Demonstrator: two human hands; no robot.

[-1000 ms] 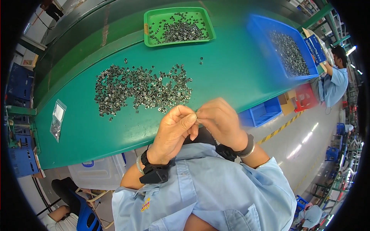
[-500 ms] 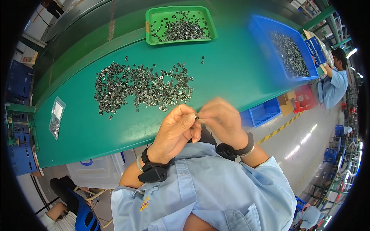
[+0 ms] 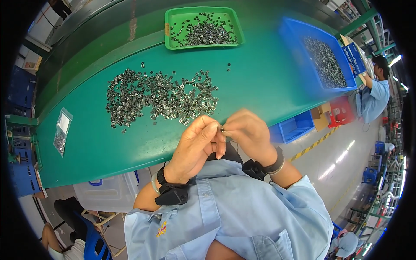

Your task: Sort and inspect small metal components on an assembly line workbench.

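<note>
My left hand (image 3: 195, 145) and my right hand (image 3: 249, 132) meet just past the near edge of the green table. Thumb and forefinger of each are pinched together around a tiny dark metal part (image 3: 222, 129), its shape largely covered by the fingertips. The right hand is a little smeared by motion. Beyond the left hand spreads a loose heap of small black and silver square metal parts (image 3: 125, 97), lying on the table (image 3: 251, 82). Two similar pieces (image 3: 229, 67) lie apart, right of the heap.
A green tray (image 3: 203, 47) of such parts stands at the back, a blue bin (image 3: 299, 43) of small metal pieces at the right. A clear plastic bag (image 3: 63, 130) lies far left. Below the table's right edge is another blue bin (image 3: 292, 130). Co-workers (image 3: 372, 97) are nearby.
My hands stay pinched together in nearly the same place, with the right fingers shifting slightly at the tiny part. At lower left, another person's arm has changed position.
</note>
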